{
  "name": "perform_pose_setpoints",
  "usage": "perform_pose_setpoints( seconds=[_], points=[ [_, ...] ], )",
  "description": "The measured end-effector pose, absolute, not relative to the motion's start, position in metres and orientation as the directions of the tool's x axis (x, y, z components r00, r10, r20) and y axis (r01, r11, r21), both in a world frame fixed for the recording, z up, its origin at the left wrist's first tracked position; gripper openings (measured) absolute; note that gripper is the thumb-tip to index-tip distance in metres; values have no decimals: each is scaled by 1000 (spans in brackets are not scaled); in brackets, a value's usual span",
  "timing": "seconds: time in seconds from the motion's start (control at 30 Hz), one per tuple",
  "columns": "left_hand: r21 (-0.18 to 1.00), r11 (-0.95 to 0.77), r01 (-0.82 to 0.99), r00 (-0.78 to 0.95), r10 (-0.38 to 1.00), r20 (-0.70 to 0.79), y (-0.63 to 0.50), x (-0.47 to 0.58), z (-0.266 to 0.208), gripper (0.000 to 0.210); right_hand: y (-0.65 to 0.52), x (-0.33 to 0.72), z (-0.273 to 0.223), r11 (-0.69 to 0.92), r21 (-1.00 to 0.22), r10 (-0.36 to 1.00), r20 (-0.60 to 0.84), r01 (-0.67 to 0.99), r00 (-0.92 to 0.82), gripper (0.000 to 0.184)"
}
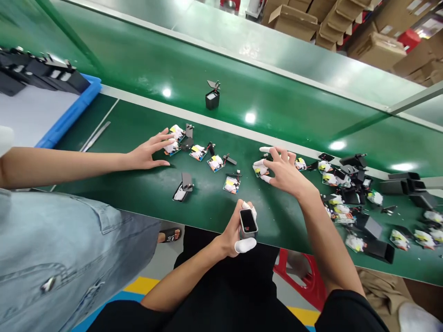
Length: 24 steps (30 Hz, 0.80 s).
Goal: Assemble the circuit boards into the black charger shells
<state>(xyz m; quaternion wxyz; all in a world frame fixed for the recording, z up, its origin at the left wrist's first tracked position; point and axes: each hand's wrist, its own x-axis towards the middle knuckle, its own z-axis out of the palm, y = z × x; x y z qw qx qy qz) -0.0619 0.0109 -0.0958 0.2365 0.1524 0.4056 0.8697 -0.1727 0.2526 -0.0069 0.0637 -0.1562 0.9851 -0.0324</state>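
My left hand (235, 230), with white finger cots, is closed around a small black plastic case (248, 223). The case's open end faces up, and its inside looks dark. Over the green table, my right hand (285, 173) has its fingers spread, with finger cots on the fingertips. Beneath those fingertips lies a circuit board (260, 171) with white filler and a yellow label; whether they grip it I cannot tell. Just left of it sits another circuit board (231, 184) with a small dark part attached. Further left rest two similar boards (216, 163).
A co-worker's hand (148, 152) touches boards at the left. Near it lies a filled black case (180, 191); another case (212, 99) stands at the back. Boards and cases crowd the right (353, 184). A blue-rimmed tray (69, 117) and metal strip (98, 136) lie left.
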Motion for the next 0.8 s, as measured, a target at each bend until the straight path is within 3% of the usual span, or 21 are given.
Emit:
perform_pose_setpoints(
  seconds=[0.1,0.23,0.37,0.5,0.57,0.67,0.73,0.8],
  points=[
    [794,-574,-202,-855,499,143,10,-62,-95,65,244,-152,-4,944,-138,-314,-88,-301,-945,66],
    [770,-583,-258,-851,515,105,7,-61,-94,57,227,-132,-7,964,-248,-93,13,-94,-996,77],
    [723,-566,-395,-829,560,-14,4,-56,-94,72,217,-147,-24,957,-290,-36,-21,-29,-999,57],
    [761,-540,-361,-835,550,-6,-4,-64,-87,74,218,-165,-33,917,-395,43,-61,64,-997,34],
    [844,-478,-242,-849,525,53,-12,-75,-82,72,220,-160,-32,775,-609,118,-125,170,-985,37],
    [953,-300,49,-832,515,205,-25,-99,-76,67,220,-139,-30,264,-918,112,-274,294,-955,49],
    [951,-230,208,-802,517,300,-33,-114,-76,67,216,-123,-29,-50,-963,95,-270,266,-958,54],
    [933,-205,296,-776,519,360,-39,-125,-78,72,208,-109,-30,-232,-957,113,-206,176,-972,59]
  ],
)
